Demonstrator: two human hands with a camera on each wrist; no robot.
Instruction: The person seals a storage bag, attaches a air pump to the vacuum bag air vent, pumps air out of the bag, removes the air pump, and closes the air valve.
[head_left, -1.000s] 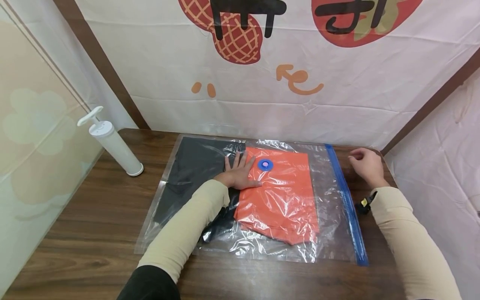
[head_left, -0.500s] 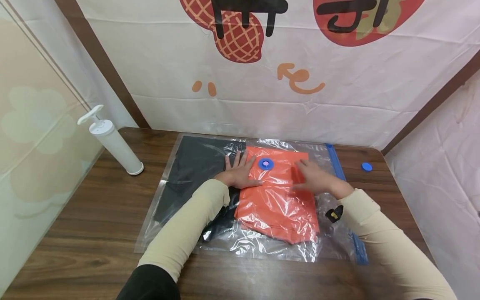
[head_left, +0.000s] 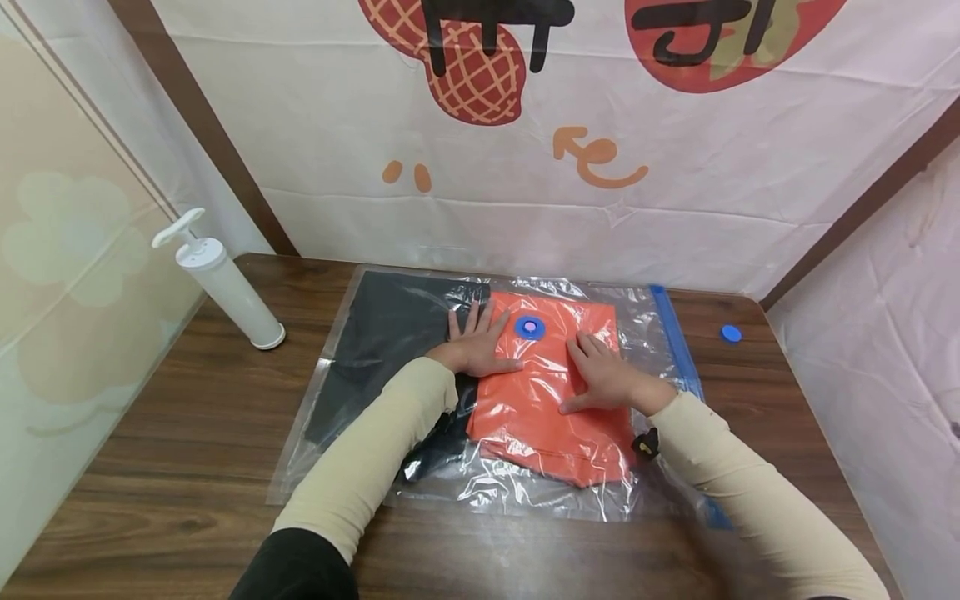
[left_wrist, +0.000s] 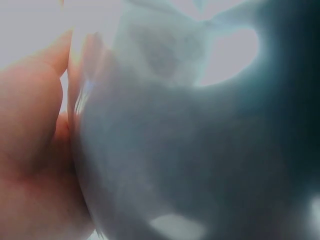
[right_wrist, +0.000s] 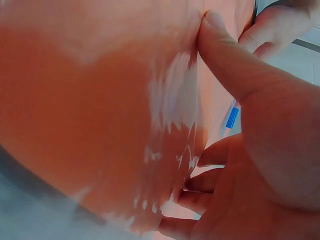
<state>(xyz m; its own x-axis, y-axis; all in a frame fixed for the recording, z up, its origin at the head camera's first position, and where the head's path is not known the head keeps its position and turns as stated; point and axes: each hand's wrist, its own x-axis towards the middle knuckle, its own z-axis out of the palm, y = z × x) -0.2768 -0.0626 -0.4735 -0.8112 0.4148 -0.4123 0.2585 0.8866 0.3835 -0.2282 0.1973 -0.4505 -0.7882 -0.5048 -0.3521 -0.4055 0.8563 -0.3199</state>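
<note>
A clear plastic vacuum bag (head_left: 510,497) lies flat on the table, with folded black cloth (head_left: 382,350) in its left half and folded orange cloth (head_left: 540,425) in its right half. My left hand (head_left: 477,350) rests spread on the bag where the two cloths meet. On the right part of the orange cloth, my right hand (head_left: 606,379) presses the film with fingers extended. Between the hands, toward the back, sits a round blue valve (head_left: 530,327), uncapped, with a pink centre. In the right wrist view, the thumb and fingertips (right_wrist: 215,20) touch the shiny film over the orange cloth.
A white hand pump (head_left: 232,283) stands upright at the table's left edge. The small blue cap (head_left: 731,333) lies at the right. A blue zip strip (head_left: 675,337) runs along the bag's right edge, partly under my right arm. A printed curtain (head_left: 480,225) hangs behind.
My right hand has come left from the table's right side onto the orange cloth, uncovering the blue cap there. My left hand stays in place.
</note>
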